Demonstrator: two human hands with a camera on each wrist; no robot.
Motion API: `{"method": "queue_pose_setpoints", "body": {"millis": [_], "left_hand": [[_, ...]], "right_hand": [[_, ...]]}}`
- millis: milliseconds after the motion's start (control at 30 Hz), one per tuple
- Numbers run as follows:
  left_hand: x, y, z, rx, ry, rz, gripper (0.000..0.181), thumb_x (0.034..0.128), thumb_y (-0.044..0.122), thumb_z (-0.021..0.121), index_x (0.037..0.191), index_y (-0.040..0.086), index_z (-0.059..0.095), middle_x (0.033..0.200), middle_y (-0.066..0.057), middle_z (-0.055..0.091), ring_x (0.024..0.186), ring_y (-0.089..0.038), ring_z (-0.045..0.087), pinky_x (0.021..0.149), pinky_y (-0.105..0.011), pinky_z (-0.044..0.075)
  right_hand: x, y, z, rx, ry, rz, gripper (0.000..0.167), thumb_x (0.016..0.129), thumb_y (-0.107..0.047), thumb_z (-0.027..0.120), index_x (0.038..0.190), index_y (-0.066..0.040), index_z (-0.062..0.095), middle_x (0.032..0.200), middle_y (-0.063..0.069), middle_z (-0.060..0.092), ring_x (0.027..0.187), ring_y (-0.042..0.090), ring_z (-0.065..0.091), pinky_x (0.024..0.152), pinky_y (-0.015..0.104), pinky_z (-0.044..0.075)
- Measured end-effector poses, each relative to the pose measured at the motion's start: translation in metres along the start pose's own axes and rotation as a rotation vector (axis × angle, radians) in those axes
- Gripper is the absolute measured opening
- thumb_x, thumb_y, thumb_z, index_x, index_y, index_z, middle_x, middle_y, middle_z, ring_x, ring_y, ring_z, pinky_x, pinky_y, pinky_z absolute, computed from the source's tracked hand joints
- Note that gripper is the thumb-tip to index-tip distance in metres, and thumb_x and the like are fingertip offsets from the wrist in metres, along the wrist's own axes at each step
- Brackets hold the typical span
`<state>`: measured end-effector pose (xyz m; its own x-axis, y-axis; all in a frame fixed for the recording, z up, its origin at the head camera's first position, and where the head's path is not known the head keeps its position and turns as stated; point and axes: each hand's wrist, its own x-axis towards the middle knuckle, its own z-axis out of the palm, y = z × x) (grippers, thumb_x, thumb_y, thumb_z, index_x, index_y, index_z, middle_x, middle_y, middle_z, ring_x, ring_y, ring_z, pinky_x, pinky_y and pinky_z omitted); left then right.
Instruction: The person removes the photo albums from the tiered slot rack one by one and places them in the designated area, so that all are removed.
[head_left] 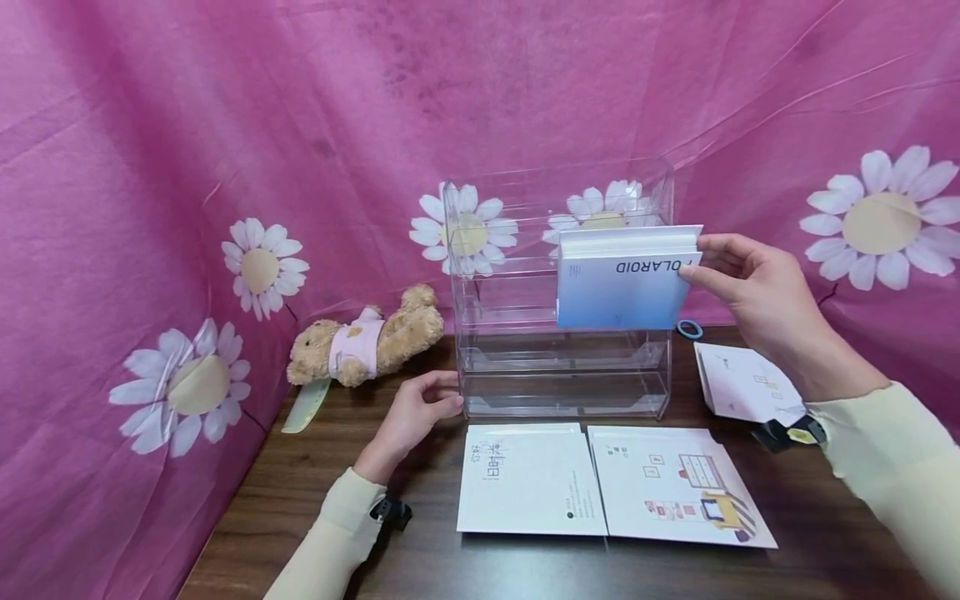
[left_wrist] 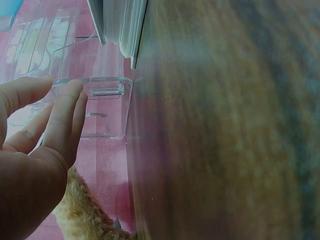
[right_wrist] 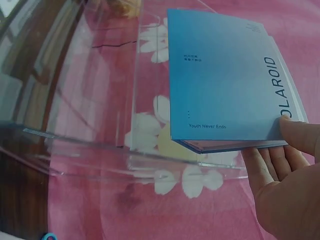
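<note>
A blue-and-white photo album (head_left: 626,287) marked POLAROID is pinched at one side by my right hand (head_left: 776,296), thumb on the cover and fingers behind. It is held in front of the upper part of a clear acrylic display rack (head_left: 562,402), whose tiers rise toward the back. In the right wrist view the blue cover (right_wrist: 220,75) reads "Youth Never Ends". At the rack's lower left corner, my left hand (head_left: 412,421) touches the side with fairly straight fingers. The left wrist view shows that hand (left_wrist: 40,135) beside the rack's transparent edge.
Two white albums, one with lettering (head_left: 528,483) and one with drawings (head_left: 675,500), lie before the rack. Another white album (head_left: 742,383) lies right, near a blue ring (head_left: 689,329). At left a teddy bear (head_left: 360,346) lies over a pale green object (head_left: 306,406).
</note>
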<state>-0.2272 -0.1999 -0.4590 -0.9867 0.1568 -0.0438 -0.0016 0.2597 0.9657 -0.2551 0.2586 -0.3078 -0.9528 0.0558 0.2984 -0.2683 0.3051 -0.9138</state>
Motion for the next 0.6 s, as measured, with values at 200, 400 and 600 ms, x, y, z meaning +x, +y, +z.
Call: {"method": "queue_pose_setpoints", "body": {"millis": [200,400,600], "left_hand": [[0.001,-0.002,-0.001,0.000,0.001,0.008,0.044,0.1012,-0.003,0.077,0.144,-0.001,0.070,0.137,-0.026,0.075,0.107,-0.015,0.075,0.089,-0.021,0.067],[0.000,-0.002,-0.001,0.005,-0.003,-0.004,0.044,0.1010,-0.002,0.078,0.144,0.000,0.071,0.137,-0.026,0.075,0.107,-0.015,0.075,0.088,-0.020,0.066],[0.000,-0.002,-0.001,0.002,0.003,0.001,0.043,0.1006,-0.003,0.078,0.143,-0.001,0.071,0.136,-0.026,0.075,0.107,-0.016,0.075,0.088,-0.021,0.067]], "right_hand": [[-0.013,0.007,-0.012,0.030,0.003,0.018,0.034,0.103,-0.008,0.081,0.123,-0.035,0.077,0.104,-0.028,0.077,0.097,-0.007,0.069,0.084,0.003,0.055],[-0.026,0.016,-0.024,0.003,0.000,0.053,0.034,0.104,-0.008,0.080,0.123,-0.035,0.075,0.103,-0.030,0.076,0.095,-0.008,0.068,0.083,0.003,0.056],[-0.041,0.026,-0.042,-0.032,-0.007,0.089,0.032,0.104,-0.010,0.080,0.126,-0.032,0.073,0.100,-0.028,0.078,0.089,-0.010,0.072,0.078,0.007,0.059]]}}
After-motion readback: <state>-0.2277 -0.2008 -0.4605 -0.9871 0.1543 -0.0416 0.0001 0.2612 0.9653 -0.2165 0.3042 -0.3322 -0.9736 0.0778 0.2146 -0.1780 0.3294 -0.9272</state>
